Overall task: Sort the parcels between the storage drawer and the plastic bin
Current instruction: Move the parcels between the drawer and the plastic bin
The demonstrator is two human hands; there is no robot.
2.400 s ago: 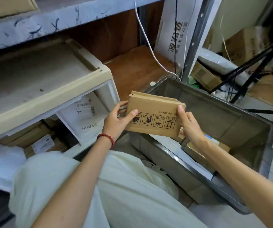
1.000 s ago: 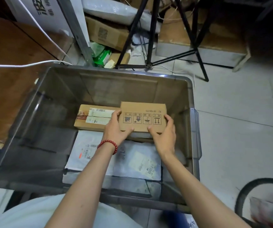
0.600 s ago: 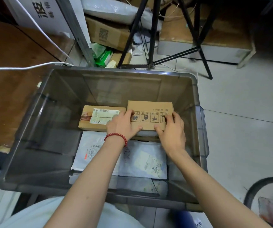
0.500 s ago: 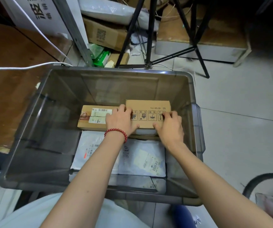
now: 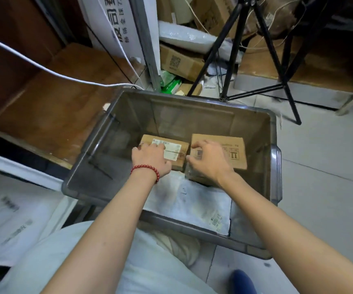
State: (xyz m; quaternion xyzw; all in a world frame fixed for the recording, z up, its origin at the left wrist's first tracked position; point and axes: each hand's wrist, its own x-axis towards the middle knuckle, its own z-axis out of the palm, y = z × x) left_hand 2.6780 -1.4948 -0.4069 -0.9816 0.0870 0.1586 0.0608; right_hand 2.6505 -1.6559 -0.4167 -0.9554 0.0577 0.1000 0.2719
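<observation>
This is a parcel storeroom, the back room of a courier depot or the like. A steel rack upright rises beside a wooden shelf board. Cardboard cartons and a white padded package pile up on the tiled floor. The grey plastic bin holds a labelled box, a box with handling marks and grey courier bags.
</observation>
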